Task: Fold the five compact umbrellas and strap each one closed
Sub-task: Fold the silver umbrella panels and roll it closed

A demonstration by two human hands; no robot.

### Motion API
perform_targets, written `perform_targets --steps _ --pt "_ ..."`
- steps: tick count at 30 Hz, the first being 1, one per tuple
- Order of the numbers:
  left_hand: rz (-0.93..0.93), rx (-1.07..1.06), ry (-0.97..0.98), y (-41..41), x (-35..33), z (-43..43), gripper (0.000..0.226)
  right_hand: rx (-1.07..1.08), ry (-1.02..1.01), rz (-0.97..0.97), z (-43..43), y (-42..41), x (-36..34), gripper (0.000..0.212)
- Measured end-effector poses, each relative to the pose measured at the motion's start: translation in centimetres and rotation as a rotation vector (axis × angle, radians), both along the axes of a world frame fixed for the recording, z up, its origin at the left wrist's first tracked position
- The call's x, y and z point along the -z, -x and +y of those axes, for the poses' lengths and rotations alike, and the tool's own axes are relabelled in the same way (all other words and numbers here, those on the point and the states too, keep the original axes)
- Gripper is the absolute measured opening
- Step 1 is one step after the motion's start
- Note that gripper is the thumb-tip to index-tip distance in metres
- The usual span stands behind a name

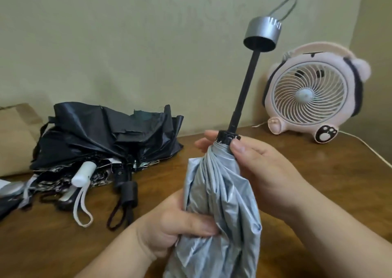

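I hold a silver-grey umbrella (220, 209) upright in front of me, its canopy gathered loosely and its black shaft (244, 95) extended up to a grey round handle (262, 36) with a wrist loop. My left hand (176, 224) grips the bunched canopy low down. My right hand (261, 167) pinches the black runner at the canopy's top with thumb and fingers. A heap of other umbrellas (101, 141), mostly black and unfolded, lies on the wooden table (339, 171) at the left. Among them are a white handle (83, 173) and a black handle (128, 190).
A pink animal-shaped desk fan (309, 95) stands at the back right against the wall, its white cord running along the table's right side. A brown paper bag (14, 137) sits at the far left behind the heap.
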State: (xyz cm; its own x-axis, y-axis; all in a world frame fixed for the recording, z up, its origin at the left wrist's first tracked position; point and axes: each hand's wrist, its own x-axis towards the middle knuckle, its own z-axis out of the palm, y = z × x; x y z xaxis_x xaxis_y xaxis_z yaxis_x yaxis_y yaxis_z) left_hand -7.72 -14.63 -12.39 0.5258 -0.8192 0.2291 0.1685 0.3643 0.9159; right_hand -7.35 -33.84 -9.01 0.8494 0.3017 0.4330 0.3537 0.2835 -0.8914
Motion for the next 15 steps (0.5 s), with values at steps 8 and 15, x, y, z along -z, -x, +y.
perform_targets --steps 8,15 --pt "0.007 -0.067 -0.137 0.9 -0.5 0.1 0.037 -0.033 -0.091 0.095 1.3 0.9 -0.4 0.027" --pt "-0.296 -0.536 -0.374 2.2 -2.3 -0.8 0.037 0.12 -0.032 0.028 1.8 1.6 -0.9 0.032"
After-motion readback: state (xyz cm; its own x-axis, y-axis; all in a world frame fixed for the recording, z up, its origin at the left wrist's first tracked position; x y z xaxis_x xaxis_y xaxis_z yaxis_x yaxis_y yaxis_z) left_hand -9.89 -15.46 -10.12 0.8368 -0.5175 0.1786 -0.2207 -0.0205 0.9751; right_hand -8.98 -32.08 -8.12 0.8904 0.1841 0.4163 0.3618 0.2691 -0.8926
